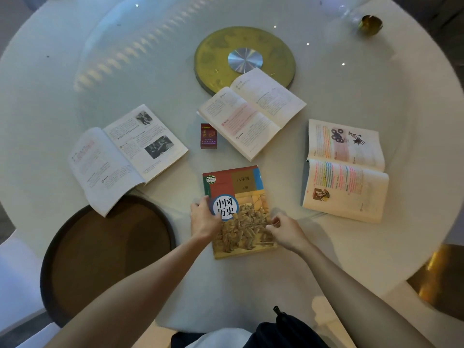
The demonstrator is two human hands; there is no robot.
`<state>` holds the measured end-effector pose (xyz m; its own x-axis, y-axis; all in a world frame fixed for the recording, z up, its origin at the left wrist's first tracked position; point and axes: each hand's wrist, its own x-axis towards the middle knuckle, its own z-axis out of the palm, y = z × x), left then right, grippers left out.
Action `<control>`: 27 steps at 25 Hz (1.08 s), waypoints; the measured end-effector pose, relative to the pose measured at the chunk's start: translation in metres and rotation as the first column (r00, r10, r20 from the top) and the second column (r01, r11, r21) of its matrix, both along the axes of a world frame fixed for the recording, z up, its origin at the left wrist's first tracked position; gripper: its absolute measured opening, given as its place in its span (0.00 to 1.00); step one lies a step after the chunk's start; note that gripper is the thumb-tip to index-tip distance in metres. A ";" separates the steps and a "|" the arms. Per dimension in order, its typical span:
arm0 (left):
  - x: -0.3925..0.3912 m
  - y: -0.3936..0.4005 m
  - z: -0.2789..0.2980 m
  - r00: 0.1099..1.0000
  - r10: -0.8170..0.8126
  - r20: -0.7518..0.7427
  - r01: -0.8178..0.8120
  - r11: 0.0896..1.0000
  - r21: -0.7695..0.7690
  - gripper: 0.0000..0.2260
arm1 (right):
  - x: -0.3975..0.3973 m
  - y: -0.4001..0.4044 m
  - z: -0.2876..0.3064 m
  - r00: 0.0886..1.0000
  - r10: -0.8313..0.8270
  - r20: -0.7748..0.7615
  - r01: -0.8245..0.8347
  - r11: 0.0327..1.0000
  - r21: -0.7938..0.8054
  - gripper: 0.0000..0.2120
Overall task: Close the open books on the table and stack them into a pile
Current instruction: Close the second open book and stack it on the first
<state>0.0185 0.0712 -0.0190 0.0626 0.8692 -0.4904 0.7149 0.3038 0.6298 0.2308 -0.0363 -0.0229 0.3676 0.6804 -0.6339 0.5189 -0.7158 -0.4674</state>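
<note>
A closed history textbook (238, 194) with a colourful cover lies flat near the front of the round white table (351, 247). My left hand (203, 218) rests on its left edge, thumb on the cover. My right hand (285, 228) touches its right edge with curled fingers. Three books lie open face up: one at the left (125, 156), one in the middle behind the closed book (251, 111), and one at the right (345, 172) with highlighted text.
A small red box (208, 136) stands between the left and middle open books. A gold disc with a silver hub (218, 61) marks the table's centre. A gold ornament (370, 25) sits far right. A round brown stool (108, 252) is under the left front edge.
</note>
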 end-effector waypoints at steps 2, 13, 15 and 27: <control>0.012 -0.001 0.012 0.997 -0.075 -0.003 0.075 0.994 0.082 0.24 | 0.009 -0.006 0.010 0.999 -0.035 -0.016 0.036 0.999 0.036 0.15; 0.174 -0.007 0.043 0.909 -0.336 0.245 0.374 0.918 -0.129 0.22 | 0.176 -0.052 0.049 0.779 -0.621 -0.081 0.611 0.726 0.316 0.21; 0.210 -0.010 0.041 0.931 -0.294 0.218 0.328 0.934 -0.141 0.24 | 0.214 -0.058 0.042 0.735 -0.674 -0.078 0.658 0.681 0.320 0.24; 0.285 -0.018 0.017 0.983 -0.076 0.168 0.125 0.945 -0.302 0.12 | 0.303 -0.068 -0.007 0.703 -0.692 -0.166 0.712 0.679 0.181 0.09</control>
